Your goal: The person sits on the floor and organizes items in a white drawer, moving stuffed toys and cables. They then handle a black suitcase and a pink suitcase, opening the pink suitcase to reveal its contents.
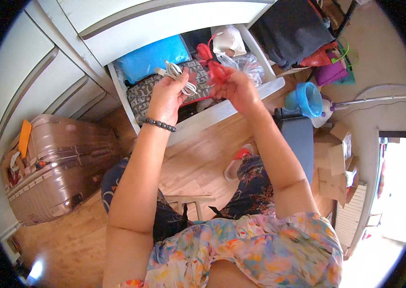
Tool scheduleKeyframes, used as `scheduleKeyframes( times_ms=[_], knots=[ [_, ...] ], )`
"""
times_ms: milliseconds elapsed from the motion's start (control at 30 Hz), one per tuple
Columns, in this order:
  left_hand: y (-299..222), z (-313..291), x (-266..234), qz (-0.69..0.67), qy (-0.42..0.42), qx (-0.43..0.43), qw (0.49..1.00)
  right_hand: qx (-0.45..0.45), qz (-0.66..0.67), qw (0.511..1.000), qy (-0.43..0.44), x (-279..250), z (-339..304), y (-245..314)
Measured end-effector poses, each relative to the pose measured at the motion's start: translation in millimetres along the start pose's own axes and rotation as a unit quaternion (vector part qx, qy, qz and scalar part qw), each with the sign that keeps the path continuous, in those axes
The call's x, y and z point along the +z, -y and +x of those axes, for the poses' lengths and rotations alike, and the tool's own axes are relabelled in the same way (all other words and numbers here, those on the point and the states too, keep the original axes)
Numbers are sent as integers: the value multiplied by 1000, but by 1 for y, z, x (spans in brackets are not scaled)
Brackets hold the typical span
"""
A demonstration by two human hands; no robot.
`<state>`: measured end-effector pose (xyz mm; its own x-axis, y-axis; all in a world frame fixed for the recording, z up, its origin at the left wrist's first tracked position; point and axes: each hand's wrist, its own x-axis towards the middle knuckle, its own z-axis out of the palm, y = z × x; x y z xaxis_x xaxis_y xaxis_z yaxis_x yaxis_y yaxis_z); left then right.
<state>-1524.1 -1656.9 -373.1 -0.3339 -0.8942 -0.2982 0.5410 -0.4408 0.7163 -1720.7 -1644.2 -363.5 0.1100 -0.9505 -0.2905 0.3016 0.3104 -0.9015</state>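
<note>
Above an open drawer (227, 113) both my arms reach forward. My left hand (168, 95), with a dark bead bracelet at the wrist, grips a coiled white cable (184, 79) whose plug end points up to the left. My right hand (236, 91) has its fingers closed on a red cable (218, 73), partly smeared by motion; its red upper part (205, 51) stretches up over the drawer. Below the hands in the drawer lie a grey patterned bag (145, 96), a blue plastic-wrapped package (152, 57) and white and clear plastic bags (248, 67).
At left, a rose-gold suitcase (54, 158) stands beside white cabinets (16, 72). To the right are a blue basket (306, 99), a dark stool (296, 139), cardboard boxes (330, 158) and a black cloth (289, 33). My legs are close below the drawer front.
</note>
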Motion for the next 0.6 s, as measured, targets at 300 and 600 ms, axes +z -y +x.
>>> scheduleKeyframes(
  times_ms=[300,600],
  knots=[
    [16,-2,14,16,72,-2,997,-198,-317,924,-81,25,-54,-27],
    [13,-3,19,12,53,15,998,-160,-117,980,-36,17,-58,-17]
  ],
)
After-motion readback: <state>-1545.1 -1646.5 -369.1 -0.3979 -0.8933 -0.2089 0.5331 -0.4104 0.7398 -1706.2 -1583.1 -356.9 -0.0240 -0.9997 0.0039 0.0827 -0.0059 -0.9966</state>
